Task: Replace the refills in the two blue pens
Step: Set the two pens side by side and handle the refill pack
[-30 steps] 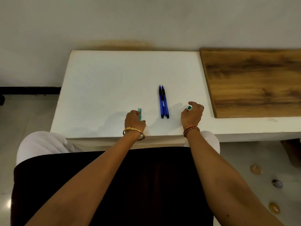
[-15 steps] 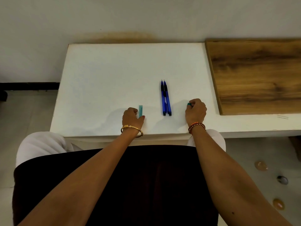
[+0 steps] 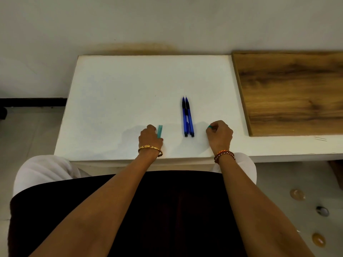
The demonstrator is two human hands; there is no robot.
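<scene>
The wide white table top point(image 3: 120, 101) carries two slim blue plastic pens point(image 3: 187, 117), side by side and touching, whole and untouched, between the hands. The left hand point(image 3: 150, 137) is curled around a teal stick point(image 3: 159, 131). The right hand point(image 3: 220, 135) is closed on a small teal piece point(image 3: 209, 126). I judge the whole refill work remains.

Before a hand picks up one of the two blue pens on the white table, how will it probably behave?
The two blue pens look thin and straight, so one should feel stiff and light. They lie side by side, seemingly touching, so lifting one may nudge the other. Their round-looking barrels could roll on the flat white table, though any clip, too small to confirm here, would limit that.
</scene>
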